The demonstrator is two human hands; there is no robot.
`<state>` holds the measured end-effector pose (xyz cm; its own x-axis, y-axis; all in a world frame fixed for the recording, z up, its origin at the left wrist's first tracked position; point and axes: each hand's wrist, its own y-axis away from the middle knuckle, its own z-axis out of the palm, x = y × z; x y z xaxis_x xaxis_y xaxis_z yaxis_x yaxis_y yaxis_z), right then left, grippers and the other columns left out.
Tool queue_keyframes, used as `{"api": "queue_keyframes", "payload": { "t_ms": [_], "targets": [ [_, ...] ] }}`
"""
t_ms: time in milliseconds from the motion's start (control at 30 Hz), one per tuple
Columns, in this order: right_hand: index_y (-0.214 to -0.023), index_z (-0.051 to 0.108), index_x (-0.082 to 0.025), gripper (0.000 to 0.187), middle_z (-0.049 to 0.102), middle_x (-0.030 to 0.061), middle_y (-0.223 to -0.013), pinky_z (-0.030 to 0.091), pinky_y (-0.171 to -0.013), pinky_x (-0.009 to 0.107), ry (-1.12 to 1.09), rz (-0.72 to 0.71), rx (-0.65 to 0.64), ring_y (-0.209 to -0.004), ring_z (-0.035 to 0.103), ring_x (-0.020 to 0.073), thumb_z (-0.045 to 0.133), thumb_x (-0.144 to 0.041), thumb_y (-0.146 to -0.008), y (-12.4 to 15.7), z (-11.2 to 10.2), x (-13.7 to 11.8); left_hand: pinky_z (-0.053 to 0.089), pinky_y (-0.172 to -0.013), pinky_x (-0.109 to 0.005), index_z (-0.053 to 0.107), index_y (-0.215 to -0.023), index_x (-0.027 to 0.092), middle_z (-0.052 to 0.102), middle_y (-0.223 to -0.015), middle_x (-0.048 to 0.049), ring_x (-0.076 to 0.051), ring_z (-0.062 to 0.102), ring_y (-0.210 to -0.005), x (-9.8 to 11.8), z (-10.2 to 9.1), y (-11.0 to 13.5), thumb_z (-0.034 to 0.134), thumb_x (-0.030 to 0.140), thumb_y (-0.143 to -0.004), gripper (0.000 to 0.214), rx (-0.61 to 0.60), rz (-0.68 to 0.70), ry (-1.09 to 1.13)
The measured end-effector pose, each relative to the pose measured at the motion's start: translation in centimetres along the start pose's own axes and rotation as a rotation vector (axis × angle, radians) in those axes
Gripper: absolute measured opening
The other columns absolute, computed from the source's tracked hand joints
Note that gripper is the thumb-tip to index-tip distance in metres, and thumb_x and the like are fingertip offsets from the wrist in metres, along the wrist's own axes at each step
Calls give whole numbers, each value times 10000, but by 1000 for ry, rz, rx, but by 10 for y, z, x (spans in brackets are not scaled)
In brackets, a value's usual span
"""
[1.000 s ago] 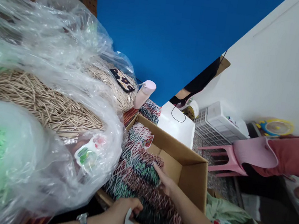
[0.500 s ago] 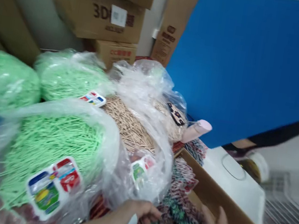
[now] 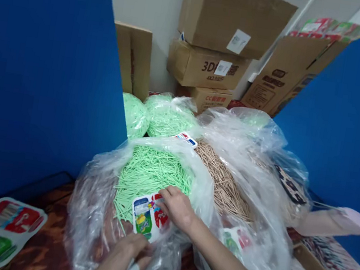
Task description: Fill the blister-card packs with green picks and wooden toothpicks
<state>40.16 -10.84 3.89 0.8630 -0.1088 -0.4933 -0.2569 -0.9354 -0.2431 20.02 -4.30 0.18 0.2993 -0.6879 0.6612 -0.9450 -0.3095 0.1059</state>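
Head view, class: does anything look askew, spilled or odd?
Slightly: a few sticks straggle untidily off the green heap at its lower left; the top carton juts right past the carton marked 3D, which looks uneven.

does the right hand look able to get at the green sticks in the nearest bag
Yes, most likely: the right hand is at the printed card lying over the green sticks, and the clear plastic bag gapes open, leaving most of them uncovered.
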Motion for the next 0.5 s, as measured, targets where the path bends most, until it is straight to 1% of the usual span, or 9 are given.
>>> {"api": "queue_keyframes", "payload": {
  "t_ms": [67,100,167,200,267,333,400,433,500],
  "targets": [
    [-877,636,-183,125,634,89,-889,451,-686,313,165,55,-71,-858,576,246,664,-273,-796,-17,14,10,529,-780,-347,689,-963,199,716,-961,-78,-252,652,-902,-12,10,2,605,220,-762,218,27,79,-34],
    [-868,633,-187,137,631,82,-885,441,-667,303,239,76,-115,-852,576,244,676,-287,-786,-21,18,14,528,-818,-360,679,-1003,203,709,-1024,-86,-263,644,-957,-17,16,2,621,226,-761,250,52,117,-50],
    [-850,625,-203,116,629,46,-853,420,-633,270,326,91,-182,-801,583,208,654,-306,-807,-23,21,21,509,-900,-398,662,-1056,212,679,-1141,-97,-292,607,-1073,-25,26,1,656,237,-751,306,99,163,-98],
    [-833,620,-206,100,629,28,-828,411,-621,255,347,75,-197,-765,584,185,630,-305,-828,-22,21,23,489,-939,-422,655,-1072,214,658,-1192,-104,-308,579,-1126,-28,31,-1,673,245,-744,330,112,171,-127],
    [-785,609,-200,117,631,13,-781,399,-613,243,415,29,-204,-713,581,160,581,-280,-866,-18,20,27,455,-983,-469,646,-1085,208,618,-1261,-122,-338,526,-1199,-32,34,-5,697,254,-733,359,96,160,-190],
    [-761,604,-193,134,639,18,-758,393,-620,248,498,-13,-209,-702,582,163,548,-213,-881,-14,18,30,434,-998,-507,637,-1098,177,572,-1313,-163,-365,479,-1243,-32,30,-9,708,258,-730,384,17,164,-242],
    [-833,616,-193,124,651,26,-756,387,-625,257,536,-38,-213,-702,582,174,522,-124,-872,-9,16,33,414,-1009,-532,622,-1117,153,521,-1358,-193,-376,433,-1279,-26,19,-10,689,256,-756,382,-75,171,-264],
    [-884,617,-194,156,653,28,-747,384,-624,260,536,-43,-216,-696,580,178,504,-87,-867,-7,15,34,396,-1023,-535,607,-1138,153,497,-1380,-192,-369,407,-1300,-21,12,-9,667,252,-780,377,-100,162,-259],
    [-929,608,-193,201,644,29,-713,381,-623,263,542,-57,-212,-685,573,183,474,-57,-866,-2,13,35,359,-1057,-523,566,-1180,186,472,-1410,-152,-329,357,-1339,-10,-1,-5,615,234,-829,358,-102,128,-229]
  ]
}}
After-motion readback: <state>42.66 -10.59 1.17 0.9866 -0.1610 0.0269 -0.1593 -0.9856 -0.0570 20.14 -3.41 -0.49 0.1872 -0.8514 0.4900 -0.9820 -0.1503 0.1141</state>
